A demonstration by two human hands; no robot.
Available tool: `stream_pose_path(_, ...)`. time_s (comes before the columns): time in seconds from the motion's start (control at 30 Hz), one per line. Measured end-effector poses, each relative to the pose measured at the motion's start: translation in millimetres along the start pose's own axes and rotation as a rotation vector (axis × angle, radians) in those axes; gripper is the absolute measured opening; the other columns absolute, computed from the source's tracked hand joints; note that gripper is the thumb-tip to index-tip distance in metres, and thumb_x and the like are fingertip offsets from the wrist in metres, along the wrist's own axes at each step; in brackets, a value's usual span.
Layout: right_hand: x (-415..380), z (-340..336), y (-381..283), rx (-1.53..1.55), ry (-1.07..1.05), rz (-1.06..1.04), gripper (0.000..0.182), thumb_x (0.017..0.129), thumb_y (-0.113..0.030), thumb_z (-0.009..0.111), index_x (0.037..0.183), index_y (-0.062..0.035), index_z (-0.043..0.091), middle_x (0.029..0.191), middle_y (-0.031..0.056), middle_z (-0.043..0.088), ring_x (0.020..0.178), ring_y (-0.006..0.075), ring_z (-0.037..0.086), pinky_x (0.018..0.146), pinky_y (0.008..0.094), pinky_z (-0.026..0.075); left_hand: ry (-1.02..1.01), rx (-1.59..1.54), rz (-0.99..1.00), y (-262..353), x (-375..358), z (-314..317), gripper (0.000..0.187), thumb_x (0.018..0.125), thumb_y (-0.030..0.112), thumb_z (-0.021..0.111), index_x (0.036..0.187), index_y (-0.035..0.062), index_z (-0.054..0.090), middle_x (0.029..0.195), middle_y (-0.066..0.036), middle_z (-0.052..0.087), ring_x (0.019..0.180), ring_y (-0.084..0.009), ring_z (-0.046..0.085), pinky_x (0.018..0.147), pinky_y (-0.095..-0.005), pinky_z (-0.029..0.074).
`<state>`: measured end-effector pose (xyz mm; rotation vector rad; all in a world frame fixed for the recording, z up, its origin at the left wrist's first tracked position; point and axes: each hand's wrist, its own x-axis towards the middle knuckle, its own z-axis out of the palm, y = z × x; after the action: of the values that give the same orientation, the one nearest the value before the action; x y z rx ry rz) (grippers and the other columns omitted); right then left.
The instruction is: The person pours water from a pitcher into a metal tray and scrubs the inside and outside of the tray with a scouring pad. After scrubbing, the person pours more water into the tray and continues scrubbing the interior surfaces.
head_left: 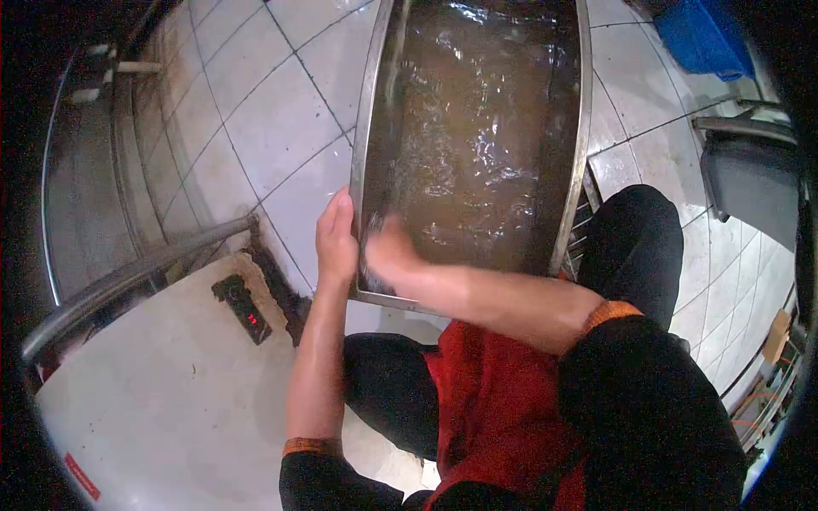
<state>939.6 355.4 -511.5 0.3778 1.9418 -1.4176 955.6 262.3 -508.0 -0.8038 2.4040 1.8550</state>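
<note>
A long metal trough [583, 128] stretches away in front of me, with brownish, rippling water [477, 145] in it. My left hand [336, 238] is closed against the outside of the trough's left wall, near the close corner, and appears to hold it by the rim. Inside that same wall is my right hand [394, 255], reaching across from the right. Motion smears its fingers, so I cannot make out whether they hold anything. A small greyish patch shows by the fingertips, too blurred to name.
At lower left stands a white appliance [170, 392] with a lit red display [252, 321] and a metal rail [136, 281] along its edge. White floor tiles [273, 94] surround the trough. A blue container [703, 38] and a grey seat-like object [750, 179] are at right.
</note>
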Motion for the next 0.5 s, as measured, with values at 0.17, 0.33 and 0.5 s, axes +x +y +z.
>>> stream_pose_path(0.17, 41, -33, -52, 0.1, 0.007, -0.117, 0.027, 0.088, -0.012, 0.048, 0.11, 0.0042, 0.045, 0.117, 0.0291, 0.047, 0.112, 0.0413, 0.047, 0.096, 0.0458, 0.037, -0.005, -0.005, 0.044, 4, -5, 0, 0.044, 0.101, 0.029, 0.037, 0.124, -0.006, 0.053, 0.115, -0.013, 0.061, 0.107, -0.0196, 0.054, 0.095, -0.0297, 0.039)
stream_pose_path(0.33, 100, 2, 14, 0.153, 0.35, -0.258, 0.035, 0.092, -0.021, 0.049, 0.12, -0.0008, 0.046, 0.115, 0.0239, 0.049, 0.11, 0.0398, 0.048, 0.095, 0.0471, 0.037, 0.044, 0.377, 0.103, 24, 20, 13, 0.042, 0.099, 0.026, 0.034, 0.126, -0.0015, 0.05, 0.117, -0.027, 0.058, 0.111, -0.0407, 0.054, 0.093, -0.0429, 0.042)
stream_pose_path(0.5, 83, -21, -40, 0.314, 0.316, -0.571, 0.027, 0.094, -0.021, 0.046, 0.111, -0.0014, 0.053, 0.113, 0.0191, 0.052, 0.109, 0.036, 0.048, 0.095, 0.0432, 0.038, 0.122, 0.496, 0.205, 57, 63, 35, 0.04, 0.1, 0.027, 0.033, 0.125, 0.0004, 0.05, 0.104, -0.028, 0.061, 0.097, -0.0461, 0.057, 0.08, -0.0492, 0.045)
